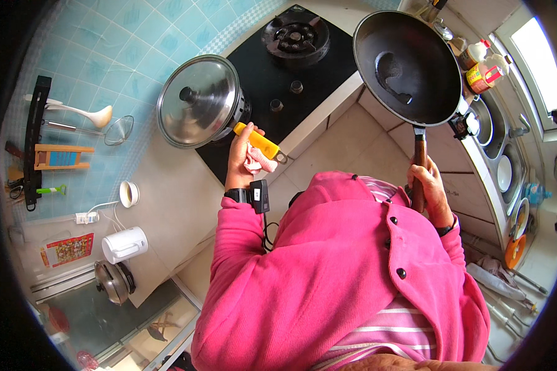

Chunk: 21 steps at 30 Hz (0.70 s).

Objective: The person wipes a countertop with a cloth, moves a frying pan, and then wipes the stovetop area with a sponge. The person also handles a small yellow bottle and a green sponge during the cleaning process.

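Note:
My left hand (237, 157) grips the yellow handle (261, 143) of a pan on the left side of the cooktop. A crumpled pink cloth (259, 162) is bunched in the same hand, below the handle. A domed metal lid (209, 109) with a black knob covers the pan, so its contents are hidden. My right hand (432, 185) is closed around the brown wooden handle (419, 150) of a dark wok (427, 60). The wok is tipped so its inside faces me, and a shiny wet-looking patch shows in it. It is off the burner, to the right of the cooktop.
An uncovered gas burner (295, 37) sits on the black cooktop (253, 76). Sauce bottles (483, 79) and a double sink (492, 139) are at right. Ladle (90, 114) and strainer (119, 131) hang on the tiled wall. A white electric kettle (125, 245) stands on the left counter (167, 204).

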{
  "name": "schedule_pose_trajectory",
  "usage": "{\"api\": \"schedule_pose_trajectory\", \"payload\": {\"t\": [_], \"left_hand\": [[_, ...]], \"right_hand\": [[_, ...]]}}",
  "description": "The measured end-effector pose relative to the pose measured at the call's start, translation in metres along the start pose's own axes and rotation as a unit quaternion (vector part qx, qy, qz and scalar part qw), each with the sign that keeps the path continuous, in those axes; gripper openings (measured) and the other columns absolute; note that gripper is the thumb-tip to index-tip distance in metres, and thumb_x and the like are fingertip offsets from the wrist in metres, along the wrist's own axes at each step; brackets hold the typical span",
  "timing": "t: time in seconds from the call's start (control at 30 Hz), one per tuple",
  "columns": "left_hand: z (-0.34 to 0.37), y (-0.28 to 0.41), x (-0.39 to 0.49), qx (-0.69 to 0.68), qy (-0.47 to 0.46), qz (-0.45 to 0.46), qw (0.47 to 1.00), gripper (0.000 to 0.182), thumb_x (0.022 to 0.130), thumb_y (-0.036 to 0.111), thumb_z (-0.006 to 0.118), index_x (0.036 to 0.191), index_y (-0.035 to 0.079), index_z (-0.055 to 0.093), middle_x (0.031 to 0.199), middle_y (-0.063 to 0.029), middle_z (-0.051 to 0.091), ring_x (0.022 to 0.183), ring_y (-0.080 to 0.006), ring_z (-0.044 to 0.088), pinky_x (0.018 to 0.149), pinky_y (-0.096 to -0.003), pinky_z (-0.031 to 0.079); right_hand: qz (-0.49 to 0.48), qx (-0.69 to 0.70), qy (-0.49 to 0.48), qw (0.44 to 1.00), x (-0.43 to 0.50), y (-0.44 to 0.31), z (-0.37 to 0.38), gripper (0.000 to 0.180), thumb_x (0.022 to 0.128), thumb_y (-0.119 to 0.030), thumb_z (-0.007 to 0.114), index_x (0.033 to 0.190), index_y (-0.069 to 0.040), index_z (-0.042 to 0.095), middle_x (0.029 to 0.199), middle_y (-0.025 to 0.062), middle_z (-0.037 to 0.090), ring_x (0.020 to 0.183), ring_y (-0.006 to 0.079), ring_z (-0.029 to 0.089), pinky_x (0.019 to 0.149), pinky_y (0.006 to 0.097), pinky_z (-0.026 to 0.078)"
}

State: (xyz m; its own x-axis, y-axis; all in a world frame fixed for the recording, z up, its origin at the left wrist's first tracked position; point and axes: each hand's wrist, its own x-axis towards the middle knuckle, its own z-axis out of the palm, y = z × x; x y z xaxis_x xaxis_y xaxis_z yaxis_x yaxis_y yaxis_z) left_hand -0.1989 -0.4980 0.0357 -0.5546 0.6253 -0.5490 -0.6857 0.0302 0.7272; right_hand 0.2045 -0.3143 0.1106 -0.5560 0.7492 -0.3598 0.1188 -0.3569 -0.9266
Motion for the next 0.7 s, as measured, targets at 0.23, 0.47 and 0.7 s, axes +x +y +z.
{"api": "schedule_pose_trajectory", "payload": {"t": [0.23, 0.47, 0.7], "left_hand": [[0.0027, 0.0051, -0.0047, 0.012, 0.013, -0.001, 1.000, 0.030, 0.086, 0.037, 0.070, 0.095, 0.011, 0.058, 0.088, -0.0030, 0.061, 0.067, -0.0118, 0.056, 0.057, -0.0250, 0.046], [0.0062, 0.0005, -0.0058, -0.006, 0.001, 0.036, 0.999, 0.031, 0.085, 0.037, 0.071, 0.099, 0.013, 0.057, 0.090, -0.0024, 0.060, 0.073, -0.0122, 0.057, 0.064, -0.0259, 0.047], [0.0048, 0.0019, -0.0072, -0.003, 0.017, 0.039, 0.999, 0.029, 0.086, 0.034, 0.068, 0.098, 0.011, 0.055, 0.086, -0.0020, 0.059, 0.068, -0.0128, 0.057, 0.061, -0.0274, 0.048]], "right_hand": [[-0.009, 0.002, -0.017, 1.000, 0.0029, 0.0029, -0.0030, 0.016, 0.086, -0.017, 0.059, 0.091, -0.005, 0.049, 0.068, 0.0028, 0.053, 0.056, 0.0115, 0.050, 0.053, 0.0246, 0.043], [-0.003, 0.009, -0.016, 1.000, 0.0020, 0.0043, -0.0028, 0.016, 0.086, -0.016, 0.059, 0.092, -0.005, 0.049, 0.068, 0.0026, 0.053, 0.055, 0.0114, 0.050, 0.052, 0.0243, 0.043], [0.014, 0.022, -0.003, 1.000, 0.0011, 0.0051, -0.0024, 0.016, 0.085, -0.015, 0.059, 0.092, -0.006, 0.049, 0.068, 0.0024, 0.053, 0.055, 0.0112, 0.050, 0.053, 0.0241, 0.043]]}}
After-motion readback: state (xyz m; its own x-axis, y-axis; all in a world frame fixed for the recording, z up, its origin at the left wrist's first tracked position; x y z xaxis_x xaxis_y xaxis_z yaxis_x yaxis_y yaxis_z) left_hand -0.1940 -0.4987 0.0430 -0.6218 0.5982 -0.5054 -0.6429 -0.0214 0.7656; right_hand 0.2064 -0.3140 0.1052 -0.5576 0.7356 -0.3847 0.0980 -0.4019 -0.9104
